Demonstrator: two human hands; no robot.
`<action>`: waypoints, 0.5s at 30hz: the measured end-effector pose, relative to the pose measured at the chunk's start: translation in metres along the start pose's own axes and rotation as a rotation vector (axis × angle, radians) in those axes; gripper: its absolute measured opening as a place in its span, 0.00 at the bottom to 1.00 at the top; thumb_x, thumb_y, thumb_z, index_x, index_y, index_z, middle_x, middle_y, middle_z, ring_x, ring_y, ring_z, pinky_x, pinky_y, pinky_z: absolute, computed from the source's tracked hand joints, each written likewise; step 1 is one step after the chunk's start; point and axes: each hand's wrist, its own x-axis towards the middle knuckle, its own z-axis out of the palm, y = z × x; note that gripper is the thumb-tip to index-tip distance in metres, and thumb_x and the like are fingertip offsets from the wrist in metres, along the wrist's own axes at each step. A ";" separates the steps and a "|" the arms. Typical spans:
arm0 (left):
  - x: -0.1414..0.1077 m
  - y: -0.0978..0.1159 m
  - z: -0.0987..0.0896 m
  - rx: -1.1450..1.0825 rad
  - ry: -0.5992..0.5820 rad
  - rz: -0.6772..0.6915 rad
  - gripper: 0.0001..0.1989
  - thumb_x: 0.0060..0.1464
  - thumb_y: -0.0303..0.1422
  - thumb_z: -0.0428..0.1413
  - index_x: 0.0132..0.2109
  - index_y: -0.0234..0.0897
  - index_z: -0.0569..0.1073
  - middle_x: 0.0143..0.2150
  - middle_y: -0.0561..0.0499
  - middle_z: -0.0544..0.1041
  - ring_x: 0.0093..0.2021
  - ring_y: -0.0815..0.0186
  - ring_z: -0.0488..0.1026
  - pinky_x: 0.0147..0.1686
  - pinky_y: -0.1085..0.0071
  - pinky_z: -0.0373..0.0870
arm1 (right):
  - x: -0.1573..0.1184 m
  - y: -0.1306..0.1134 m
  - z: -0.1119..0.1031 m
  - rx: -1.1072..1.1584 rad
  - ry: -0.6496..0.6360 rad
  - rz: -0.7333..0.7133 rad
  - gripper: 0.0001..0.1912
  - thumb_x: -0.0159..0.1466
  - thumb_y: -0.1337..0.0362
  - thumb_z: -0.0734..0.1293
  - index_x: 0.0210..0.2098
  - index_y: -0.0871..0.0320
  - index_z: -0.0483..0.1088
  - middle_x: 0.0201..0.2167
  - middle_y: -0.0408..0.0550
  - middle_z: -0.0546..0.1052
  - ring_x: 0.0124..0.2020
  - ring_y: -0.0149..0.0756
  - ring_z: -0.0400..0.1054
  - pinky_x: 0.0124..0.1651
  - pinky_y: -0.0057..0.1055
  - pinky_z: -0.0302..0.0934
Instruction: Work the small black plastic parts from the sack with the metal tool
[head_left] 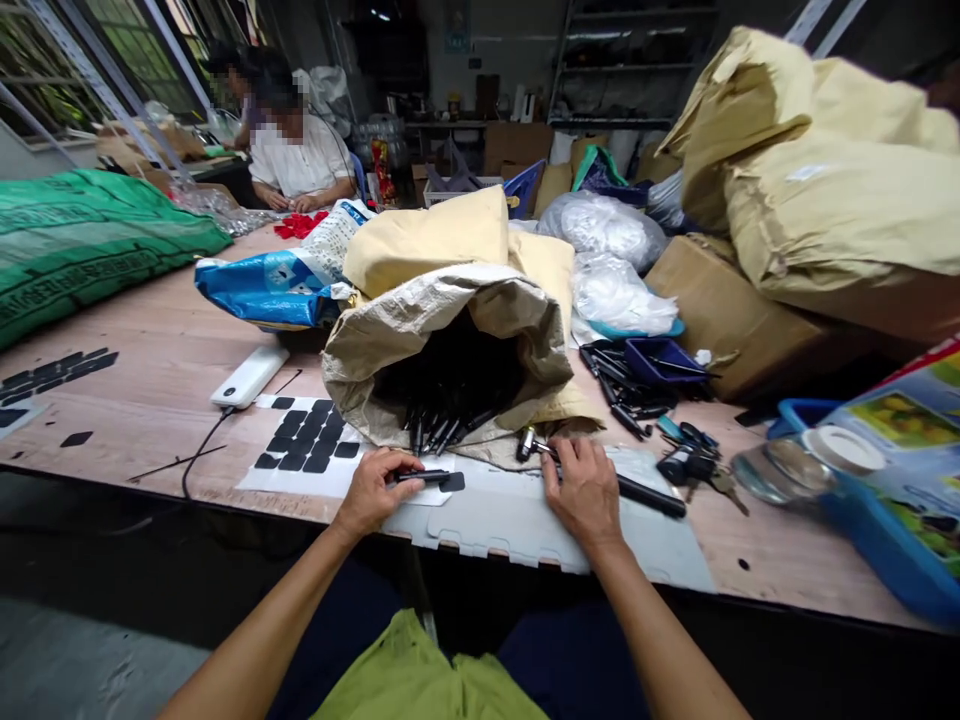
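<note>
Near the table's front edge, my left hand [375, 490] pinches a slim black pen-like piece [424, 477], whose right end lies by a small dark rounded patch [453, 482]. My right hand [585, 490] is wrapped over the handle of a small hammer, its metal head [527, 444] to the left of the fingers and its black grip [651, 496] reaching out to the right. Both hands are over a pale grey mat [495, 515]. Just beyond them, an open sack [360, 350] holds several black pieces [442, 425].
Left are a sheet of dark patches [307, 435], a white power bank [250, 377] with cable, and a green sack [97, 240]. Right are black parts [622, 390], keys [724, 482], a jar [780, 468] and a blue basin [877, 540]. A person [304, 155] sits across the table.
</note>
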 end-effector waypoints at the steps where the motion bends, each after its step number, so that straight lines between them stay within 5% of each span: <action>1: 0.000 0.000 0.000 0.002 0.007 -0.002 0.11 0.51 0.40 0.63 0.40 0.41 0.82 0.33 0.50 0.79 0.33 0.62 0.70 0.37 0.66 0.66 | 0.000 0.001 0.001 0.008 -0.001 0.000 0.12 0.69 0.59 0.61 0.46 0.57 0.72 0.40 0.54 0.70 0.44 0.46 0.59 0.44 0.38 0.52; 15: 0.000 0.000 0.003 0.042 0.005 -0.005 0.14 0.48 0.43 0.64 0.38 0.39 0.82 0.34 0.49 0.79 0.30 0.66 0.68 0.31 0.70 0.65 | -0.002 0.003 -0.001 0.068 0.025 0.016 0.10 0.68 0.59 0.63 0.44 0.56 0.72 0.40 0.53 0.70 0.45 0.45 0.59 0.45 0.37 0.51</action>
